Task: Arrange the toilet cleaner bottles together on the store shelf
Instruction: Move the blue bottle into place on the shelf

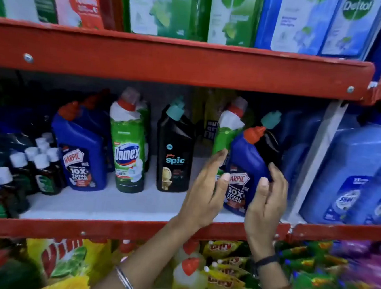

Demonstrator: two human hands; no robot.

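The middle shelf (101, 205) holds toilet cleaner bottles. At its left stand a blue Harpic bottle (81, 148), a green Domex bottle (128, 148) and a black Spic bottle (174, 156), all upright and slightly apart. At the right, a second green Domex bottle (226, 133), a second blue Harpic bottle (247, 158) and a second black bottle (270, 142) crowd together, tilted. My left hand (203, 196) wraps the lower part of the right Domex bottle, thumb beside the Harpic label. My right hand (265, 204) grips the right Harpic bottle, thumb in front, fingers behind.
Small dark bottles with white caps (28, 171) fill the shelf's left end. Large pale blue jugs (355, 172) stand past a white upright (319, 160) at the right. Dettol refill packs (233, 14) sit above. A red beam (169, 59) hangs overhead. Pouches and bottles (219, 273) lie below.
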